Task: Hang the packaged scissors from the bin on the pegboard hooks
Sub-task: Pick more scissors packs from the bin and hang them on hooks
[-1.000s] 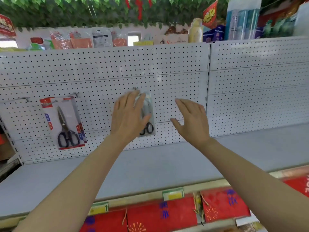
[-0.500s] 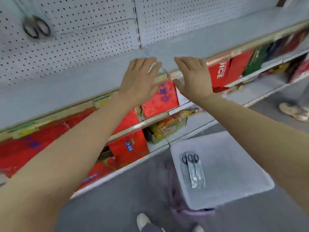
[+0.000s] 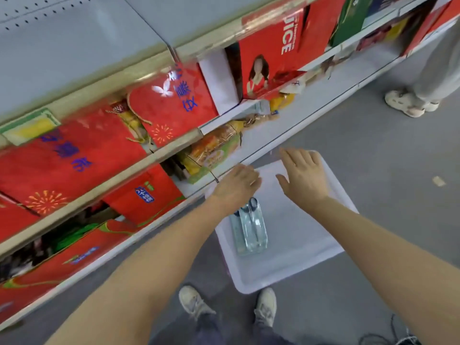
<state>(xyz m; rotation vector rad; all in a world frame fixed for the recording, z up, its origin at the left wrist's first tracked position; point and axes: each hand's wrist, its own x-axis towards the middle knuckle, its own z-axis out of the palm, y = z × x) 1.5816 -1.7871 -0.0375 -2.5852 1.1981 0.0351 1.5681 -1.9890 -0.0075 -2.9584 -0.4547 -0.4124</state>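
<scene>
A white plastic bin (image 3: 306, 257) sits on the grey floor in front of my feet. Inside it lie packaged scissors (image 3: 250, 225) in clear blister packs, dark handles toward the shelf. My left hand (image 3: 237, 186) hovers over the bin's far left corner just above the packs, fingers loosely bent, holding nothing. My right hand (image 3: 302, 178) is spread flat over the bin's far side, also empty. Only a corner of the pegboard (image 3: 29, 11) shows at the top left; its hooks are out of view.
Shelves (image 3: 159, 158) packed with red gift boxes and snack bags run diagonally at left. My shoes (image 3: 194, 302) stand at the bin's near edge. Another person's foot (image 3: 408, 103) is on the floor at upper right. A black cable lies at the bottom right.
My view swung down from the pegboard to the floor bin. Both hands left the hung pack and dropped to just above the bin.
</scene>
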